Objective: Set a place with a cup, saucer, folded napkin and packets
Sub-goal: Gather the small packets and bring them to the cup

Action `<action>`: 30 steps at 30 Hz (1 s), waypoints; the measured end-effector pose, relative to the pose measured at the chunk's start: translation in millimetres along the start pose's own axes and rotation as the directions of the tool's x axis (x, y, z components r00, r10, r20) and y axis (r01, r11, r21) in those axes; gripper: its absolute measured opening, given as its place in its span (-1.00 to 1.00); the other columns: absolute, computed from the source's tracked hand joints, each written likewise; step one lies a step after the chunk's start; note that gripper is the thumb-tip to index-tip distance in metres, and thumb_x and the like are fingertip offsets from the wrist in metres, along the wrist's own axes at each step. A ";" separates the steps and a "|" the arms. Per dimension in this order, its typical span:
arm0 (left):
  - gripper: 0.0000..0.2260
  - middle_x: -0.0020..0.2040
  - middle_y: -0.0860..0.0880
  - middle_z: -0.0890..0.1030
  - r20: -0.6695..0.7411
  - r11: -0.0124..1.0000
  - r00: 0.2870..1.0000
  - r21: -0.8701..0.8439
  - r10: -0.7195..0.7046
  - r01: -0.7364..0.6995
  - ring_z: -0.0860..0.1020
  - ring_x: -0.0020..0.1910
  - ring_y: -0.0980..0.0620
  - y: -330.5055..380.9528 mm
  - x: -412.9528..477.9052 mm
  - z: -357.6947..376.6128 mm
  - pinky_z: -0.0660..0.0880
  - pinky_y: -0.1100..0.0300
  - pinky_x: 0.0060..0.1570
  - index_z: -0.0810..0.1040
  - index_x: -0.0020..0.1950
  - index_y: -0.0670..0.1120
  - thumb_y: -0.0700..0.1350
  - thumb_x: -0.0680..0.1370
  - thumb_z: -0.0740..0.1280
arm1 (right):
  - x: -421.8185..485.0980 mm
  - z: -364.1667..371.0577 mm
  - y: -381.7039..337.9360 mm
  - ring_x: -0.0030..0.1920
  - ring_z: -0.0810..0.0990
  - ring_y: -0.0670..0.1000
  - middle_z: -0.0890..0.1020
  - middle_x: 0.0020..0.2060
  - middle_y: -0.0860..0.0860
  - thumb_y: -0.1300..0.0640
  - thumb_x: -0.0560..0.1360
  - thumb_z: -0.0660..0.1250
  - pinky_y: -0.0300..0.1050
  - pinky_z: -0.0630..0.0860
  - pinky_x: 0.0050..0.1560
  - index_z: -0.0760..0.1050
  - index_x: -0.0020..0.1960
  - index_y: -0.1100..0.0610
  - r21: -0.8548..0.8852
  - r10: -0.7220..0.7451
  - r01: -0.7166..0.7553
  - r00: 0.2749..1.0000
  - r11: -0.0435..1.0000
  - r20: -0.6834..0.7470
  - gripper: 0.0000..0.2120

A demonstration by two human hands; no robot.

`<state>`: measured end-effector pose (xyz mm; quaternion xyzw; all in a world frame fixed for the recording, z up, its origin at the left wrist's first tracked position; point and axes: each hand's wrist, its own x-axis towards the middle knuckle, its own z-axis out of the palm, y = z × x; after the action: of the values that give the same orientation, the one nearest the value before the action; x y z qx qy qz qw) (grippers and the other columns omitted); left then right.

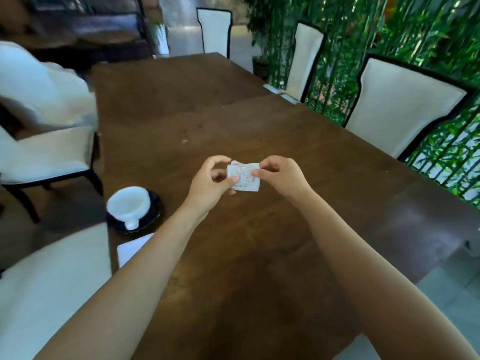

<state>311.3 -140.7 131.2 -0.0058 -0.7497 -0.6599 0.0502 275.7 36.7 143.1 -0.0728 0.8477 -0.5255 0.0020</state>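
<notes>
Wooden table [259,126]: landmark. White cup [129,203] upright on dark saucer [153,216], at table's left edge. White folded napkin [130,249] flat, just nearer than the saucer. Above table's middle, left hand [210,183] and right hand [280,175] both pinch a small stack of packets [243,177].

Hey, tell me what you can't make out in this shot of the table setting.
- Head view: print on the packets is too small and blurred to read; the count is unclear, since left hand and right hand cover their edges.
- Napkin: the left forearm hides much of it, so its fold can't be judged.
- Saucer: mostly covered by the cup.
</notes>
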 end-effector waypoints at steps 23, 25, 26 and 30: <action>-0.58 -0.36 -0.08 0.51 -0.345 0.851 0.797 -0.374 -0.496 0.368 0.39 -0.46 0.05 33.3 -170.9 -305.5 0.36 0.24 -0.46 0.52 -0.21 -0.13 0.13 0.61 0.07 | -112.3 287.3 -209.7 -0.34 0.64 -0.08 0.63 -0.30 0.00 0.19 0.46 0.38 -0.36 0.52 -0.25 0.56 -0.20 0.15 -0.105 -0.460 0.520 0.819 0.847 0.343 -0.93; -0.65 -0.35 -0.08 0.46 -0.387 0.846 0.772 -0.398 -0.504 0.353 0.38 -0.43 0.05 27.6 -166.3 -311.3 0.34 0.23 -0.40 0.49 -0.17 -0.15 0.03 0.63 0.08 | -109.6 299.2 -208.9 -0.32 0.63 -0.12 0.62 -0.27 -0.05 0.18 0.46 0.39 -0.42 0.51 -0.25 0.57 -0.18 0.12 -0.100 -0.455 0.512 0.824 0.853 0.338 -0.95; -0.69 -0.35 -0.08 0.44 -0.407 0.845 0.761 -0.411 -0.506 0.342 0.37 -0.41 0.05 23.9 -163.5 -314.1 0.33 0.23 -0.38 0.48 -0.17 -0.15 -0.02 0.63 0.09 | -107.6 304.6 -207.2 -0.31 0.62 -0.17 0.60 -0.27 -0.10 0.17 0.45 0.39 -0.48 0.49 -0.26 0.58 -0.17 0.10 -0.083 -0.435 0.487 0.835 0.870 0.336 -0.97; -0.76 -0.31 -0.07 0.46 -0.487 0.883 0.743 -0.339 -0.459 0.324 0.39 -0.39 0.07 3.0 -147.4 -323.2 0.35 0.24 -0.39 0.47 -0.11 -0.15 -0.09 0.62 0.08 | -97.1 319.0 -197.3 -0.20 0.63 -0.14 0.61 -0.19 -0.14 0.16 0.47 0.38 -0.54 0.47 -0.23 0.62 -0.02 0.13 0.052 -0.252 0.253 0.881 0.966 0.401 -0.88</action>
<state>480.0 -451.8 162.1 0.3386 -0.6039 -0.7109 0.1235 421.2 -321.5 169.1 -0.2894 0.8126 -0.4941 0.1087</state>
